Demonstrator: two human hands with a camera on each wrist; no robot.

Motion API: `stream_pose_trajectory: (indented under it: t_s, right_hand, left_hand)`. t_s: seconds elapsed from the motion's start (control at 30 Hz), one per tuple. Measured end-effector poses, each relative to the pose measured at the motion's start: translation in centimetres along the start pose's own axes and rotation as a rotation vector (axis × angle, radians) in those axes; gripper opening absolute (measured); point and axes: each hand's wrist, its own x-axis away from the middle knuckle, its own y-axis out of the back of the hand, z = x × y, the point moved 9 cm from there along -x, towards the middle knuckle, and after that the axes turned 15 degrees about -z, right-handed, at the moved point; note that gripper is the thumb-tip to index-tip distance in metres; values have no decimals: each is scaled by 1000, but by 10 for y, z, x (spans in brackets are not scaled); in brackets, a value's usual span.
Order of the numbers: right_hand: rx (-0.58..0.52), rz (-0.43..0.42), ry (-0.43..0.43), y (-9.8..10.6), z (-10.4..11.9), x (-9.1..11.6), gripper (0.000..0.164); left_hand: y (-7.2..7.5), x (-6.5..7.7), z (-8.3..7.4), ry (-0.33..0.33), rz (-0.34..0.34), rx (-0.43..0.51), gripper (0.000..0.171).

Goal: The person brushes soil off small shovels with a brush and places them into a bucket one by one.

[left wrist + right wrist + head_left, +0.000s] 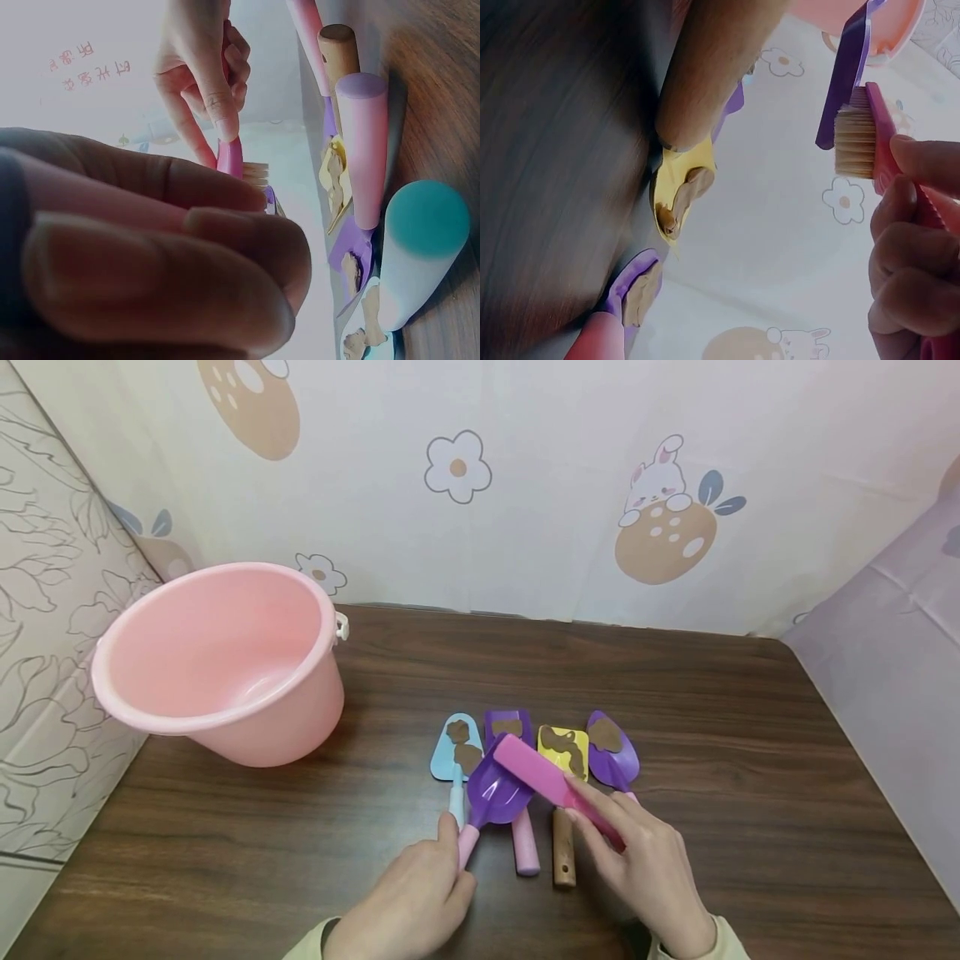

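My left hand (pixel 408 902) grips the pink handle of a small purple toy shovel (pixel 495 797), raised over the table. In my right hand (pixel 652 864) is a pink brush (pixel 532 768), pinched between thumb and fingers. Its pale bristles (pixel 855 142) meet the shovel's blade in the right wrist view. Beneath and behind lie several more toy shovels with brown patches on their blades: a light blue one (pixel 445 752), a purple square one (pixel 508 717), a yellow one (pixel 551 764) with a wooden handle, and a purple pointed one (pixel 615 764). The raised shovel and brush partly cover the square one.
A large pink bucket (pixel 300 718) stands at the left on the dark wooden table (pixel 750 760). Behind the table hangs a patterned cloth (pixel 540 527), and more cloth borders both sides.
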Motion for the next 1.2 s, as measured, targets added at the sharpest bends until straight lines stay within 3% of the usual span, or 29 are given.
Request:
stream_pose_trajectory:
  t_s: [0.2, 0.3, 0.4, 0.6, 0.77, 0.87, 0.97, 1.1, 1.2]
  right_hand:
    - [125, -136, -45, 19, -26, -5, 45]
    - [111, -126, -96, 23, -35, -4, 50]
    - [84, -106, -95, 21, -33, -2, 49]
    - [45, -89, -99, 18, -26, 0, 43]
    - [-49, -46, -77, 14, -9, 0, 52]
    - [-131, -27, -26, 9, 6, 1, 43]
    - [-201, -18, 39, 4, 19, 4, 34]
    - [-257, 8, 101, -2, 32, 8, 37]
    - [-267, 59, 96, -7, 37, 11, 37]
  left_hand:
    - [-3, 3, 6, 80, 83, 33, 55]
    - [-1, 2, 6, 90, 74, 66, 46]
    - [2, 2, 4, 85, 60, 77, 37]
    - [-1, 2, 5, 116, 84, 86, 38]
    - [3, 1, 1, 40, 4, 50, 28]
    - [6, 1, -1, -7, -42, 23, 24]
    - [4, 0, -1, 5, -30, 25, 24]
    - [2, 0, 0, 30, -3, 24, 30]
    - [2, 0, -1, 31, 5, 21, 34]
